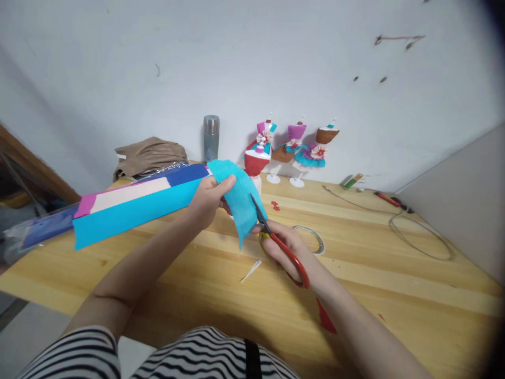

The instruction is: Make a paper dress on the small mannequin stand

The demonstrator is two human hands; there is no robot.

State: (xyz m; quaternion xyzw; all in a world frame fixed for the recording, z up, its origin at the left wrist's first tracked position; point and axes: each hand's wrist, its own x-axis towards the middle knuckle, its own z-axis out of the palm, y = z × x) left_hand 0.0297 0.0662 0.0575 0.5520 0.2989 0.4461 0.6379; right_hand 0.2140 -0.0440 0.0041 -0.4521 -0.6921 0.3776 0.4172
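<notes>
A piece of turquoise crepe paper (240, 195) hangs curved over the middle of the table, pinched between the thumb and fingers of my left hand (213, 197). My right hand (282, 242) grips a pair of scissors (286, 252) with red handles. Their dark blades lie over the right part of the crepe paper and point up and left. Whether the blades are parted cannot be made out. Behind my left forearm lie long folded sheets of paper (138, 205) in turquoise, pale pink, magenta and dark blue.
Several small dress forms (258, 160) in coloured paper stand near the wall. A thermos (211, 138) and brown cloth (152, 155) are at the back left. A tape roll (321, 245), red scraps (275, 206), a glue gun (389, 199) with its cable and a green tube (352, 181) lie rightward.
</notes>
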